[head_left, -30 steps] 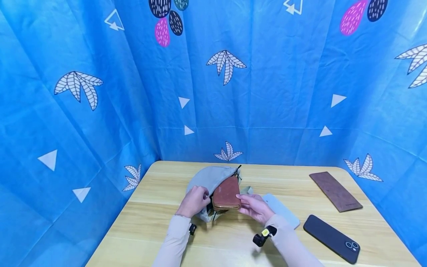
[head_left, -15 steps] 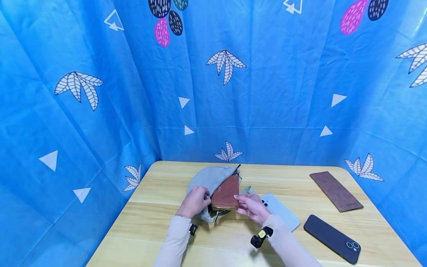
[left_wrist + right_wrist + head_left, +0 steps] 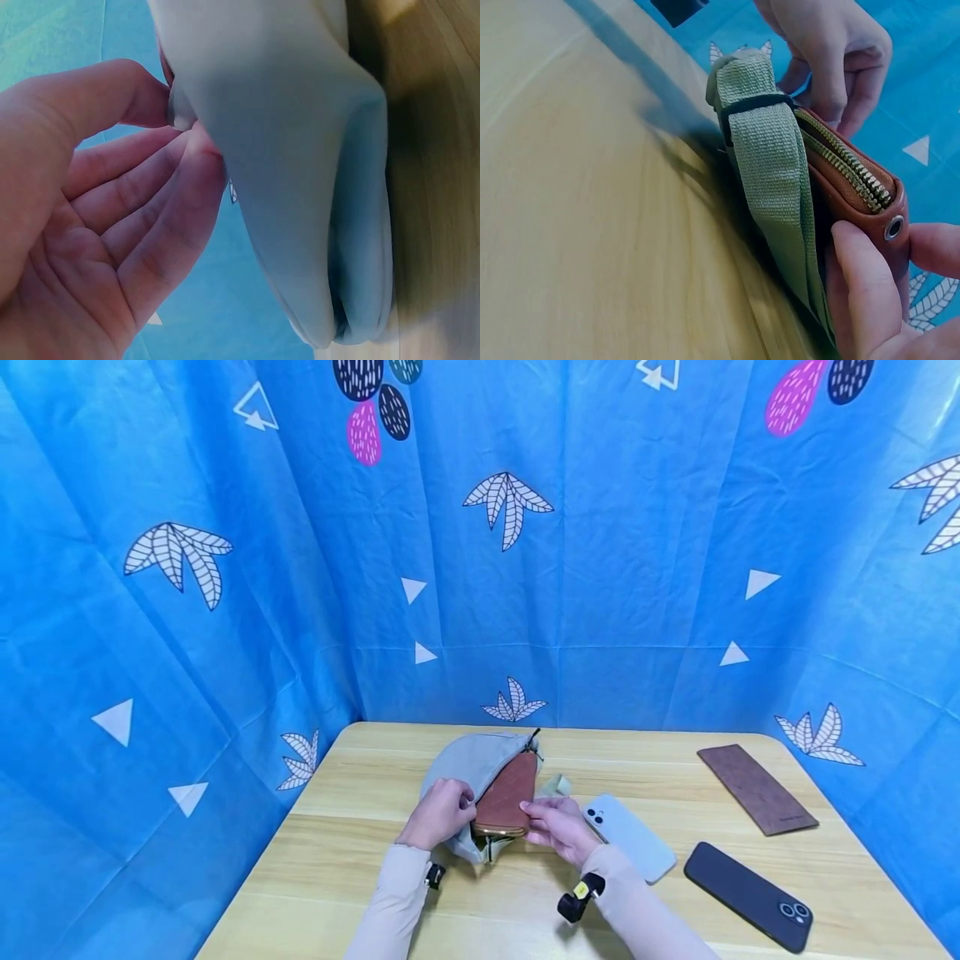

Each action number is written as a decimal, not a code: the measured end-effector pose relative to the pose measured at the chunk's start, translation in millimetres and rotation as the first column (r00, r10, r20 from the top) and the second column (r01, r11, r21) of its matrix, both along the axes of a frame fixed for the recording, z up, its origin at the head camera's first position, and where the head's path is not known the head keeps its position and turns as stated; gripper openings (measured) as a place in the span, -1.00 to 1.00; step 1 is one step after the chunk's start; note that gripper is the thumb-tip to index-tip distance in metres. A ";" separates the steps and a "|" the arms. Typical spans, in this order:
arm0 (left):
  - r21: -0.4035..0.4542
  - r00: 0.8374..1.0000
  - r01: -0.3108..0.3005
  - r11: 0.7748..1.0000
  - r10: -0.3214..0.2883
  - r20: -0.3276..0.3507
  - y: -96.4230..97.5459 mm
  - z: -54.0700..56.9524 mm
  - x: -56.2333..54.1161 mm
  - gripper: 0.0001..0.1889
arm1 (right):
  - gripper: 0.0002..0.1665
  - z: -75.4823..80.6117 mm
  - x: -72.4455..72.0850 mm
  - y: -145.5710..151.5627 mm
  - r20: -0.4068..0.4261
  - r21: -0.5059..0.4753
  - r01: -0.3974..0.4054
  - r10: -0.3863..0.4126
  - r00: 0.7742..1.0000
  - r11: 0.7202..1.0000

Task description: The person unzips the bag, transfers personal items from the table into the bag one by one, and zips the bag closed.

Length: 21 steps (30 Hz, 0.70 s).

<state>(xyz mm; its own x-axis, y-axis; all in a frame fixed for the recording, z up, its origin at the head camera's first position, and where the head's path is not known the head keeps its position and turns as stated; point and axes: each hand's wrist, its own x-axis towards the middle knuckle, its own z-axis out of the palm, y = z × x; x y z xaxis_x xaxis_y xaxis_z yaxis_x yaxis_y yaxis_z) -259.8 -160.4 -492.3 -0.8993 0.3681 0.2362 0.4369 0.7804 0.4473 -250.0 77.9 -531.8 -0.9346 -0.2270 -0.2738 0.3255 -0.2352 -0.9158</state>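
A grey sling bag (image 3: pixel 467 762) lies on the table with its zipped opening facing right. My left hand (image 3: pixel 437 814) pinches the edge of that opening; in the left wrist view the bag's fabric (image 3: pixel 277 150) is caught between thumb and fingers. Partly inside the bag is a reddish-brown zip wallet (image 3: pixel 508 792), its near end sticking out. My right hand (image 3: pixel 558 829) pinches that end at the right corner, thumb and fingers on opposite faces. The right wrist view shows the wallet's brass zipper (image 3: pixel 847 165) and eyelet, beside the bag's pale green strap (image 3: pixel 769 157).
Right of the bag, a white phone (image 3: pixel 637 843) lies partly behind my right hand. Farther right are a black phone (image 3: pixel 742 893) and a flat dark-brown leather case (image 3: pixel 757 789). Blue patterned curtain (image 3: pixel 630 568) surrounds the wooden table (image 3: pixel 322 860).
The wallet has slid slightly left and deeper into the bag, and my right hand has moved left with it. More of the white phone shows. My left hand stays nearly still.
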 end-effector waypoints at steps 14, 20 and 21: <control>-0.023 1.000 -0.010 1.000 0.009 -0.011 1.7 4.0 0.4 -0.89 | -0.56 -0.8 0.8 -14.0 -0.008 0.052 0.064 -0.064 0.998 0.997; -0.061 0.999 0.000 0.998 -0.003 -0.051 6.1 2.5 2.5 -0.93 | -0.59 0.6 0.8 -25.1 -0.004 0.045 0.053 -0.053 0.999 0.998; -0.068 0.999 0.001 0.998 -0.004 -0.052 7.0 1.4 2.4 -0.94 | -0.60 0.7 0.7 -27.0 0.001 0.048 0.045 -0.045 0.999 0.998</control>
<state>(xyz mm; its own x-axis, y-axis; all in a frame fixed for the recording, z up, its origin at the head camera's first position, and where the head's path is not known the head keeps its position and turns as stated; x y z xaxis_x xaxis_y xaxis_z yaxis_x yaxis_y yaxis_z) -257.4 -153.4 -490.8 -0.8856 0.3869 0.2571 0.4600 0.8072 0.3700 -249.3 50.9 -531.1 -0.9430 -0.1709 -0.2856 0.3176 -0.2055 -0.9257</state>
